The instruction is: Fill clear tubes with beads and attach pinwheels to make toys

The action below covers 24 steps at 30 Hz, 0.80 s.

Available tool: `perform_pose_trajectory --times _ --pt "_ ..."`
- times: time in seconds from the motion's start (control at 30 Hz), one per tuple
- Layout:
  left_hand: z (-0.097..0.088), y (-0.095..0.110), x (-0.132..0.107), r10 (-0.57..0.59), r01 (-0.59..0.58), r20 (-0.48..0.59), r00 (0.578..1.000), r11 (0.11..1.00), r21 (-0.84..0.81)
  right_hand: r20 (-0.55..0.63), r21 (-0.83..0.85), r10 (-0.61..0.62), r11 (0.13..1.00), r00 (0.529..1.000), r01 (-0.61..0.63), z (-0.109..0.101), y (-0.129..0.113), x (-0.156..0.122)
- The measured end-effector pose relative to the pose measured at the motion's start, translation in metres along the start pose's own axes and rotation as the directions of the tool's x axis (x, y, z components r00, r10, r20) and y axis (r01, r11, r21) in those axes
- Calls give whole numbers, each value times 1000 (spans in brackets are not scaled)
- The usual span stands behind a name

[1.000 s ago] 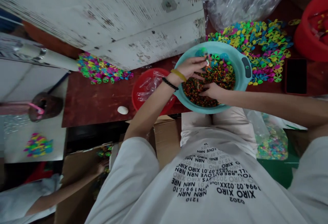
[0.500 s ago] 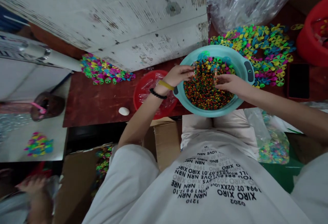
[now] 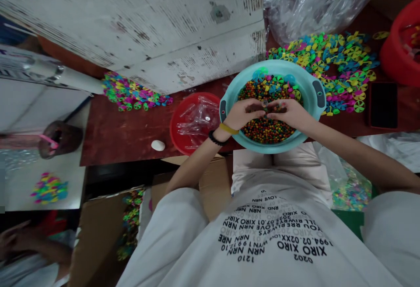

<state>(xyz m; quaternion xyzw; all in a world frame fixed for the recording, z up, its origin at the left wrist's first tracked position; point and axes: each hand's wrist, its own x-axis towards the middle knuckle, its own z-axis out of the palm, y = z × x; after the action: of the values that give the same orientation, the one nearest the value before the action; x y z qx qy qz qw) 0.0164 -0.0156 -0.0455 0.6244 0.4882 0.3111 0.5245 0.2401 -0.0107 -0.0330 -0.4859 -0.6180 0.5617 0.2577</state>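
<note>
Above the light-blue basin (image 3: 229, 86), my left hand (image 3: 245, 114) is pinched on a small clear tube (image 3: 264, 103). My right hand (image 3: 290, 111) is closed on a second clear tube (image 3: 281, 105), and its fingertips almost meet those of the left. How much is in either tube I cannot make out, as the fingers cover most of them. Under the hands lie many small multicoloured beads (image 3: 271, 136). Along the basin's far side, bright plastic pieces (image 3: 278, 85), some wheel-shaped, rest on the beads.
Left of the basin stands a red bowl (image 3: 175, 134) holding clear plastic tubes (image 3: 200, 118). Plastic piece piles (image 3: 328, 59) lie beyond the basin, near a black phone (image 3: 383, 104). A big white box (image 3: 147, 24) blocks the back. At lower left is another person's hand (image 3: 19, 236).
My two hands have come together over the basin and lowered slightly toward me, bringing the tubes close to each other. The other person's hands at lower left have shifted.
</note>
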Motion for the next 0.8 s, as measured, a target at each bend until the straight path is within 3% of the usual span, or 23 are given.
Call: perform_pose_trajectory --times 0.13,0.27,0.4,0.57,0.63,0.7,0.8 --pt "-2 1 -3 92 -98 39 995 973 207 -5 -47 29 998 1000 -30 0 5 -3" --pt "-15 0 18 89 -134 157 984 942 307 -61 -92 1 996 998 -7 -2 18 3" --pt "-14 2 59 174 -183 64 983 848 497 -96 -180 -6 984 995 -11 -3 28 10" --pt "2 5 91 156 -141 22 988 810 570 -147 -268 30 961 989 -69 -4 29 10" --pt "1 7 89 164 -107 -73 984 864 493 -165 -239 32 968 986 -71 -5 28 9" --pt "-3 10 79 124 -70 -168 978 953 295 -185 -176 20 983 982 -54 -4 28 9" --pt "1 12 56 -21 8 -139 990 996 -92 -190 -32 15 999 982 -21 -2 29 10"
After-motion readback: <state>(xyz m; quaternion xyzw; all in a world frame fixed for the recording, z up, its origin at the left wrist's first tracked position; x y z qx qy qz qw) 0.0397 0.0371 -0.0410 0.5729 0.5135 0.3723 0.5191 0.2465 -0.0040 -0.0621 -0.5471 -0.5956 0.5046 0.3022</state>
